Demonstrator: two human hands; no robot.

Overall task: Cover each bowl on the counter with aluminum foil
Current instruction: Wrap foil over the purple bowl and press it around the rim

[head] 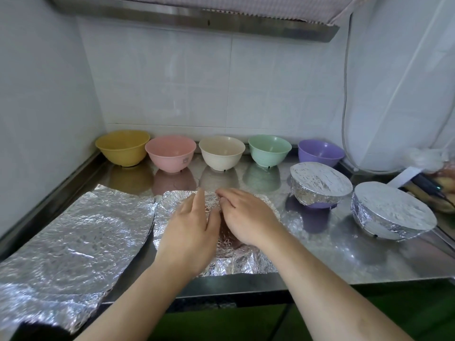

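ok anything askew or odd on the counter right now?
Yes: the foil-covered purple bowl sits tilted, its flat top slanting instead of level, purple base showing below the foil. The loose foil sheet on the left overhangs the counter edge. Nothing spilled that I can see.

White tiled wall [221,82] behind, plain white walls left and right. Steel range hood [197,18] overhead. Reflective steel counter [344,254] with raised back edge; green cabinet front [406,306] below. White cable [344,107] hangs down at right corner. Light soft, even.
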